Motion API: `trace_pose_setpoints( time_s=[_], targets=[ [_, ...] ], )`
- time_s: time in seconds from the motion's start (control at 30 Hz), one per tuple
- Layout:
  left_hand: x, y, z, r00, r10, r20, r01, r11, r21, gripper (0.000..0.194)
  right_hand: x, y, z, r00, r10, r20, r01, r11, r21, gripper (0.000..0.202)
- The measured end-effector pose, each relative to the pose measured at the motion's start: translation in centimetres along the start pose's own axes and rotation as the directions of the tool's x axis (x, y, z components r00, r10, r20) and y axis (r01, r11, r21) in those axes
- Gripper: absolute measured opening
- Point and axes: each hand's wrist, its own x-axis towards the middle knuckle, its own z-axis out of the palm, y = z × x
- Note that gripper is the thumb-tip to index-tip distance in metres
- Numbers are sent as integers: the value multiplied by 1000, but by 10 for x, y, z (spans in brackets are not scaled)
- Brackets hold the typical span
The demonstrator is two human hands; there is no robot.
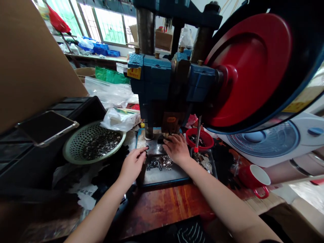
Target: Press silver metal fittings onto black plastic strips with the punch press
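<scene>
My left hand (pixel 133 164) is left of the press bed, with thumb and forefinger pinched on a small dark part (pixel 147 147). My right hand (pixel 177 150) reaches in under the ram of the blue press (pixel 162 81). Its fingers are bent at the dark die block (pixel 161 138), and whatever they hold is too small to make out. Between and below the hands, small shiny metal pieces (pixel 167 162) and dark clip-like pieces (pixel 155 163) lie in loose piles on the metal press bed (pixel 162 176).
At left, a pale green colander (pixel 69 153) holds many small metal parts, beside a phone (pixel 48 126). A red basket (pixel 212 143), a clear tray (pixel 214 168) with a red-tipped rod (pixel 197 138), and a red mug (pixel 249 177) are at right. The red flywheel (pixel 255 67) overhangs that side.
</scene>
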Motion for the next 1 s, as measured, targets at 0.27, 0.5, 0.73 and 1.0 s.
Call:
trace_pose_setpoints(
  time_s=[0.27, 0.5, 0.73, 1.0],
  targets=[
    [34, 23, 14, 1000, -8, -3, 8, 996, -93, 28, -3, -1, 1, 1000, 14, -10, -13, 996, 88, 27],
    [54, 43, 33, 998, 70, -1, -70, 997, 29, 26, -5, 20, 13, 978, 181, -101, -131, 916, 378, 31],
    [62, 41, 45, 991, 127, -39, -120, 982, 148, 23, -10, 19, 7, 996, 70, -51, -58, 978, 201, 25],
    [70, 33, 45, 988, 150, -19, -142, 965, 219, 20, -7, 13, 0, 999, -22, -45, 24, 999, 47, 27]
  ],
)
